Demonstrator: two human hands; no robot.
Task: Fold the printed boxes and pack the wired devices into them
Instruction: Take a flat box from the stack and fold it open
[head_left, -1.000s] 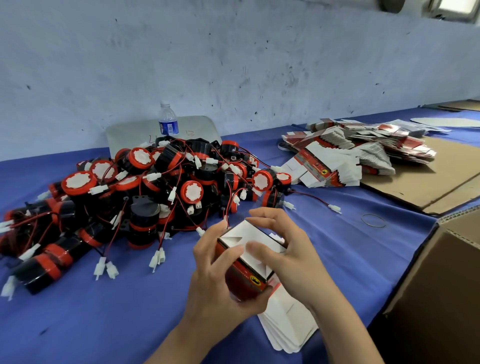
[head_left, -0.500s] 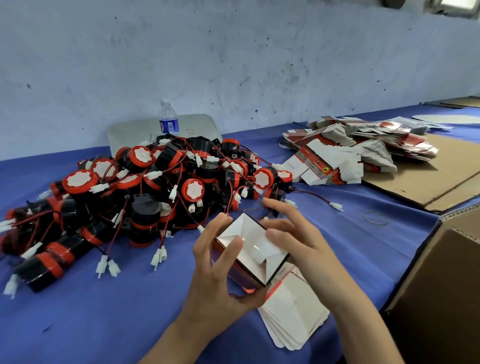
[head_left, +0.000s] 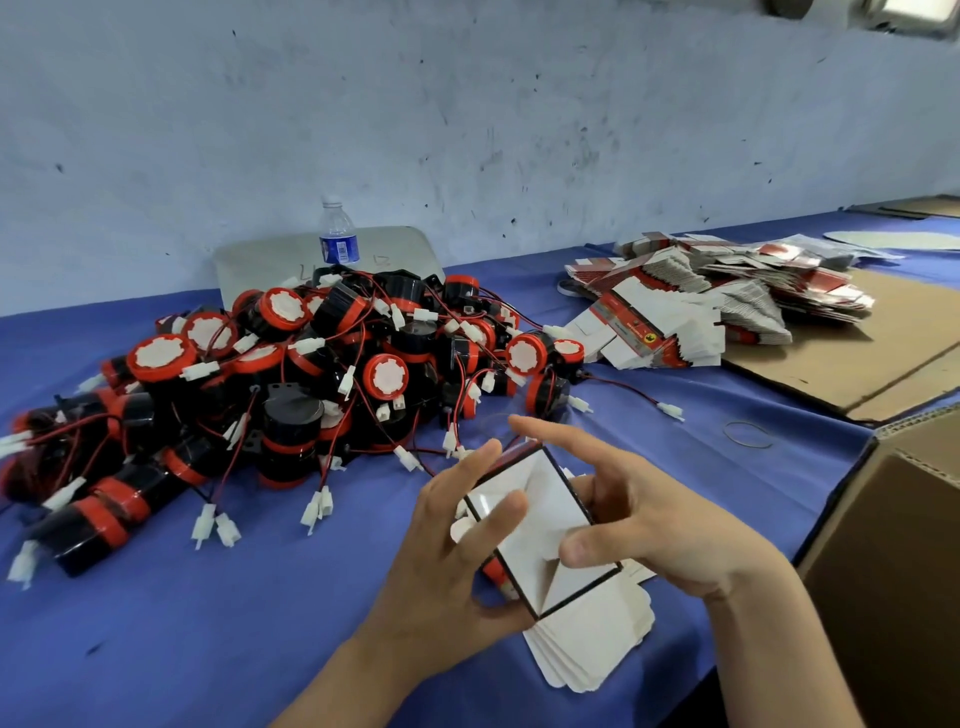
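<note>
Near pile (head_left: 322, 384), front right: box (head_left: 535, 530), white flaps up.
Left hand (head_left: 457, 551): grips box.
Right hand (head_left: 654, 519): grips box, thumb on flap.
Worktop (head_left: 156, 623): blue.

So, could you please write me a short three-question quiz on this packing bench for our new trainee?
1. True or false: the water bottle stands behind the pile of wired devices, near the wall.
2. Which lies nearest the brown carton? A) the rubber band B) the water bottle C) the pile of wired devices
3. Fill in: both the left hand and the right hand hold one folded ____ above a small stack of flat boxes.

Key: 1 true; 2 A; 3 box, its white flaps facing the camera.
</note>
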